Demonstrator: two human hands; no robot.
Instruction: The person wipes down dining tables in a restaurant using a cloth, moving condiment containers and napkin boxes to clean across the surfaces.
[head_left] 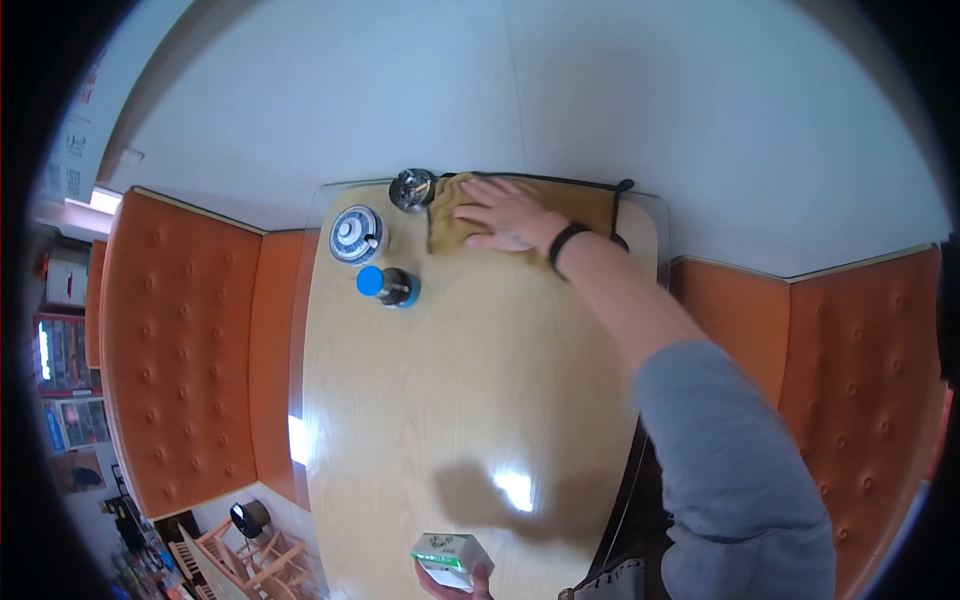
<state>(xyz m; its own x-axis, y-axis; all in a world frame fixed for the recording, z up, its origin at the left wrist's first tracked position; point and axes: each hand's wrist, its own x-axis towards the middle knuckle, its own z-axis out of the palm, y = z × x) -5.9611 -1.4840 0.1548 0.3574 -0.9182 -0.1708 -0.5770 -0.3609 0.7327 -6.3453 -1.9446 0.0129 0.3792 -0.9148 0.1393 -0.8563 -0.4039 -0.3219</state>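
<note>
My right hand [505, 216] lies flat with spread fingers on a brown cloth [575, 205] at the far edge of the wooden table [450, 370]. A black band circles that wrist. At the near edge, my left hand [455, 588] grips a white and green box [450, 558], its fingers partly hidden by the box. Left of the cloth and close to it is a dark, shiny round bowl [412, 190]. Nearer stand a blue and white lidded pot [357, 235] and a jar with a blue lid [388, 286].
Orange padded benches stand left [185, 350] and right [860, 400] of the table. A pale wall [620, 100] rises behind it. At the lower left are a wooden stool [265, 565] and a dark round object [250, 518].
</note>
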